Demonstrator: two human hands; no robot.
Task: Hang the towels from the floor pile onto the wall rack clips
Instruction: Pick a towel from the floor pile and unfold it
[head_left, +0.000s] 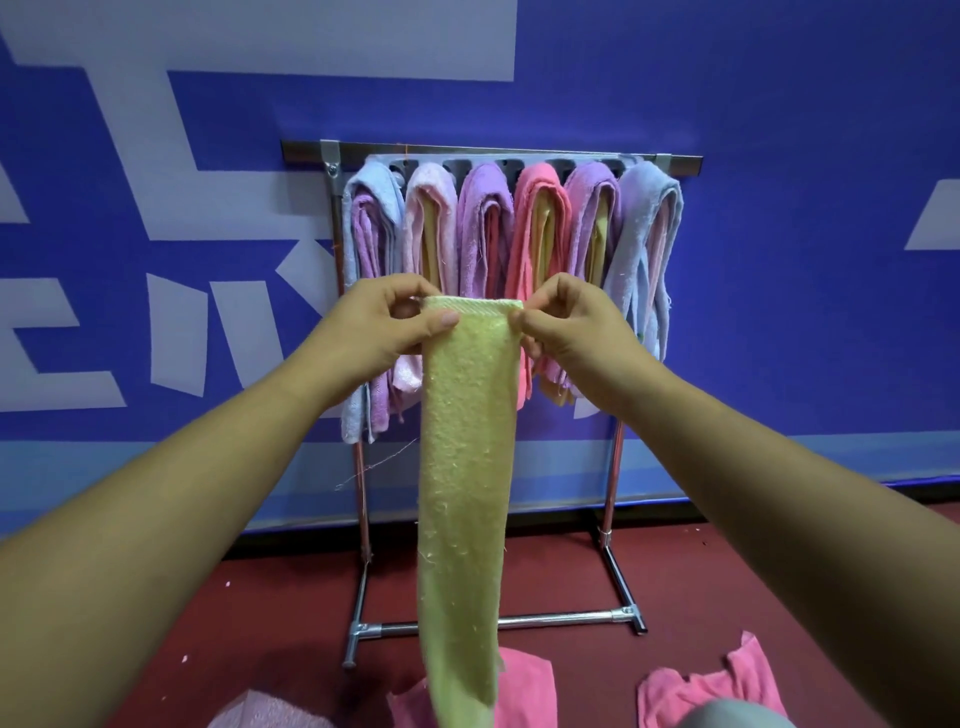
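pinching the yellow towel (467, 441) at its top corners, left hand (379, 327) and right hand (571, 327), lower end cut off

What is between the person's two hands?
The top edge of the yellow towel, pinched at either end by the left hand and right hand; head view.

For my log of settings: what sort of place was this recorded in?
Probably a staged indoor room rather than a home: a blue wall with big pale painted shapes, a red floor, and a freestanding metal rack hung with coloured towels.
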